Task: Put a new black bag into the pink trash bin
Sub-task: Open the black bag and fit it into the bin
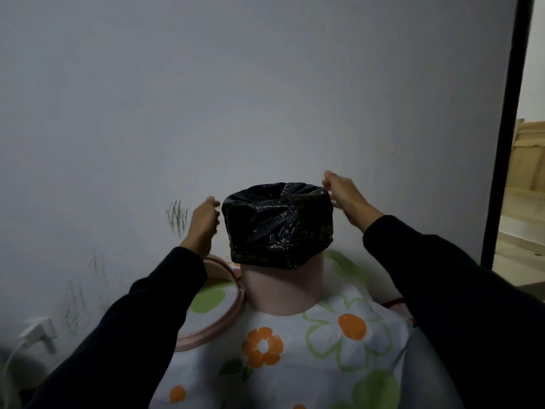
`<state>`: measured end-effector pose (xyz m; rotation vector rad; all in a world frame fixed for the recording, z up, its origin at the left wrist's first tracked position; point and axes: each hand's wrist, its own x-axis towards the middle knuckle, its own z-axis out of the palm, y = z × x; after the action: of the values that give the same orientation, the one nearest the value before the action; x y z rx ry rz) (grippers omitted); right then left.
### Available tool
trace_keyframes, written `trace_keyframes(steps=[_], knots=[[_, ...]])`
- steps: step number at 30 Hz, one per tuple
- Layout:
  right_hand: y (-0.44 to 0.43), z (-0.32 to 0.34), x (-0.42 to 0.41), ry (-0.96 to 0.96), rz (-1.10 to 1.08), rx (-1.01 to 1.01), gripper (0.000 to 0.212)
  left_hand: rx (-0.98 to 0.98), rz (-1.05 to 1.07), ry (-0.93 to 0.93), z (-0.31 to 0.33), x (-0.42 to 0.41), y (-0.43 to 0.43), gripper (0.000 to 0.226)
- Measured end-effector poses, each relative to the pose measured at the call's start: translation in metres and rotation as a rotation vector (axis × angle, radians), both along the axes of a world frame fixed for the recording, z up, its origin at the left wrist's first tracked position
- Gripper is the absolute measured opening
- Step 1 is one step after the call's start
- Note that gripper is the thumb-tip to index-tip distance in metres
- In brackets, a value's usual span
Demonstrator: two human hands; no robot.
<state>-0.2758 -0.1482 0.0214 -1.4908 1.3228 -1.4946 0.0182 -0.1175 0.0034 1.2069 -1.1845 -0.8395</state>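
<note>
The pink trash bin [283, 290] stands upright on a flowered cloth. A crinkled black bag [277, 222] lines it, its mouth turned out over the rim and hanging about halfway down the outside. My left hand [203, 222] hovers just left of the bag with loosely curled fingers, a narrow gap between them and the plastic. My right hand [345, 196] is at the bag's upper right edge, its fingertips pinching the plastic at the rim. Black sleeves cover both arms.
A pink ring [218, 317], like a bin's rim hoop, lies on the flowered cloth [324, 349] left of the bin. A grey wall with scribble marks rises close behind. A white plug [38, 332] sits low on the left. A dark door frame [507, 143] stands on the right.
</note>
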Motion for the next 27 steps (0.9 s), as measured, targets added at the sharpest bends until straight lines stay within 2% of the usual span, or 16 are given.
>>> trace_keyframes(steps=[1, 3, 5, 7, 9, 12, 15, 17, 19, 20, 22, 24, 27], knots=[[-0.001, 0.009, 0.001, 0.056, -0.075, -0.086, 0.022, -0.079, 0.065, -0.033, 0.011, 0.000, -0.001, 0.041], [0.003, 0.030, 0.009, 0.154, -0.115, -0.219, 0.020, -0.232, 0.157, -0.193, 0.032, -0.003, -0.005, 0.030], [0.009, 0.049, 0.018, 0.275, -0.040, -0.268, 0.025, -0.296, 0.198, -0.421, 0.052, -0.009, -0.007, 0.028], [0.005, 0.064, 0.028, 0.443, 0.099, -0.225, 0.024, -0.307, 0.167, -0.665, 0.069, -0.017, -0.010, 0.029], [0.002, 0.074, 0.038, 0.628, 0.230, -0.124, 0.022, -0.276, 0.054, -0.870, 0.083, -0.028, -0.012, 0.026], [-0.003, 0.080, 0.058, 0.912, 0.343, -0.037, 0.023, -0.117, -0.122, -1.125, 0.096, -0.051, -0.015, 0.020], [-0.004, 0.076, 0.081, 1.199, 0.329, 0.001, 0.016, 0.016, -0.200, -1.318, 0.093, -0.070, -0.018, 0.023], [-0.009, 0.067, 0.091, 1.354, 0.285, 0.040, 0.008, 0.113, -0.287, -1.382, 0.085, -0.076, -0.021, 0.027], [-0.028, 0.054, 0.090, 1.414, 0.277, 0.103, 0.014, 0.261, -0.365, -1.360, 0.079, -0.074, -0.023, 0.026], [-0.033, 0.048, 0.089, 1.373, 0.318, 0.159, 0.013, 0.320, -0.371, -1.356, 0.078, -0.073, -0.024, 0.026], [-0.037, 0.045, 0.083, 1.225, 0.319, 0.350, 0.049, 0.382, -0.365, -1.390, 0.076, -0.071, -0.017, 0.030], [-0.022, 0.048, 0.080, 1.201, 0.324, 0.470, 0.047, 0.384, -0.327, -1.412, 0.076, -0.070, -0.008, 0.032], [-0.006, 0.053, 0.075, 1.202, 0.185, 0.473, 0.048, 0.327, -0.182, -1.430, 0.075, -0.068, -0.002, 0.030]])
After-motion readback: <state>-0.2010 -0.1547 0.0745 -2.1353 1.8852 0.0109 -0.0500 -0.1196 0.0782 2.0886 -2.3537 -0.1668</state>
